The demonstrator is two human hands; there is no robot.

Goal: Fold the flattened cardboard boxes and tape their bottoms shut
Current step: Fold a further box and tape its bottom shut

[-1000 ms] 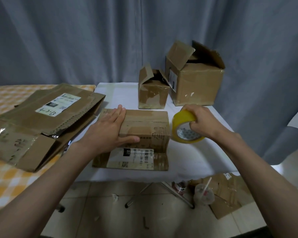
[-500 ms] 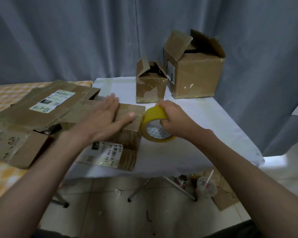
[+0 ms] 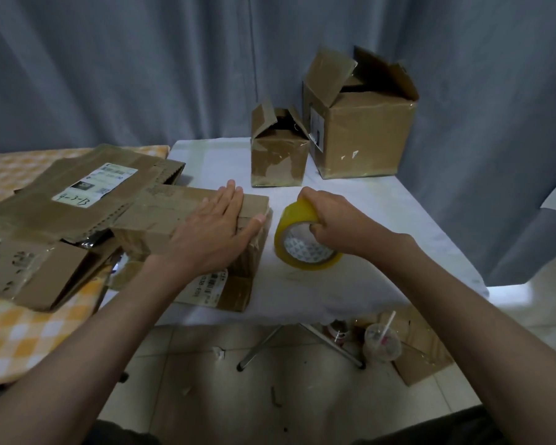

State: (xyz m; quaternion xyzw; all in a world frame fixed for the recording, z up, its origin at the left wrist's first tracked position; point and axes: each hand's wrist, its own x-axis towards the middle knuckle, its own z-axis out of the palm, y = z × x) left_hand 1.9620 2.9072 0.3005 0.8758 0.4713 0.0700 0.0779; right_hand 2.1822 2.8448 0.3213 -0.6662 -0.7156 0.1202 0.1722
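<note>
A folded-up brown cardboard box [image 3: 161, 216] lies on its side on the white table [image 3: 382, 220], a shipping label on its near face. My left hand [image 3: 212, 232] presses flat on the box's top, fingers straight, thumb over the right edge. Just to the right of the box, my right hand [image 3: 331, 220] grips a yellow roll of tape [image 3: 299, 245] that stands on edge on the table. Flattened cardboard boxes [image 3: 61, 200] lie stacked at the left, partly under the box.
A small box [image 3: 278, 152] and a larger box [image 3: 363, 123], both with open top flaps, stand at the table's back. A yellow checked cloth [image 3: 23, 332] covers the left surface. A plastic cup with a straw [image 3: 381, 343] and cardboard scraps sit on the floor below. Grey curtains hang behind.
The box has slid left against the flattened stack under my left hand. My right hand followed it with the tape roll and has lowered the roll onto the table.
</note>
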